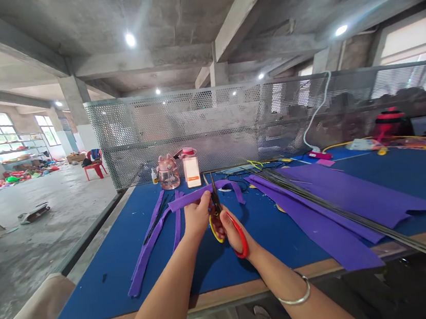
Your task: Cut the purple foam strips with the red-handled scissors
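Observation:
My left hand pinches a narrow purple fabric strip, whose far end curves over to the right and droops. My right hand grips scissors with one red and one yellow handle loop. Their blades point away from me and are spread a little, close to the strip beside my left fingertips; whether they touch the fabric I cannot tell. To the left, more purple strips lie on the blue table with thin black pieces among them.
Large purple sheets and a bundle of long dark rods cover the right side, the rods jutting past the front edge. At the back stand a pink bottle, a phone and a small dropper bottle before a perforated metal screen.

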Motion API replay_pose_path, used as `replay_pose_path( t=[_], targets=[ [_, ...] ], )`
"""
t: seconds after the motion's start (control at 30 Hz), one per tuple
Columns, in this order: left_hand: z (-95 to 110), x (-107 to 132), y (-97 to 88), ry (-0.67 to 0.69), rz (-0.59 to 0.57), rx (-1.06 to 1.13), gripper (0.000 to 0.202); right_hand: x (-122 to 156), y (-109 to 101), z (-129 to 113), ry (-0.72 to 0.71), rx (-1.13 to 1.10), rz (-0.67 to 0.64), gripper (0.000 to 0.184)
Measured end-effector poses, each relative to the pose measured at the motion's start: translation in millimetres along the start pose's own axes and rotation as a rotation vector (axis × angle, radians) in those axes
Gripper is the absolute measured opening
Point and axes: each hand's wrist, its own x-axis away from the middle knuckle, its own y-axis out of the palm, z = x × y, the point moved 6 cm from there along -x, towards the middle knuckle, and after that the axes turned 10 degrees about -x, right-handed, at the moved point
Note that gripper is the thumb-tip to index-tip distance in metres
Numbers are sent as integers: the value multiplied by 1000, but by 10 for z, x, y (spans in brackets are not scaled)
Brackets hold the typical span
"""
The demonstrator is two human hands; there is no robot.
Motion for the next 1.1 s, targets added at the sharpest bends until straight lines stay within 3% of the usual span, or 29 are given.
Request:
replay_pose_path(
  t=[0.43,0.83,1.1],
  targets=[
    [36,-7,-20,56,18,-36,38,18,-39,-55,48,71,45,67],
    [40,-27,-21,74,40,-29,36,-21,-189,14,0,227,87,55],
    [34,-44,-20,71,38,-20,38,-45,-147,65,39,128,0,59]
  ],
)
